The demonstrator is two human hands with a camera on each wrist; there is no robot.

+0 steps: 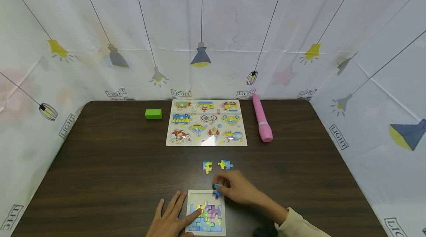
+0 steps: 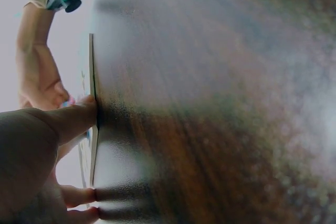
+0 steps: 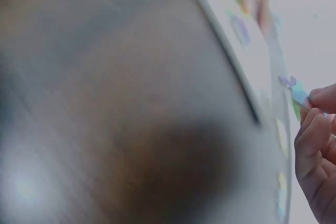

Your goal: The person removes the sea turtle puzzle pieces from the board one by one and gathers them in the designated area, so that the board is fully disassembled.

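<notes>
"Pinched between thumb and forefinger, the puzzle piece (image 3: 298,94) is in the person's right hand (image 1: 237,188), near the far right corner of the tray (image 1: 200,195)."

"How would it handle?"

"Probably light, thin and stiff, perhaps a little slick on its printed face. Its edges seem the best hold; the narrow knobs would likely bend first."

"And the left hand (image 1: 169,217)?"

"Fingers apart, forefinger laid on the fitted pieces (image 1: 215,225)."
</notes>
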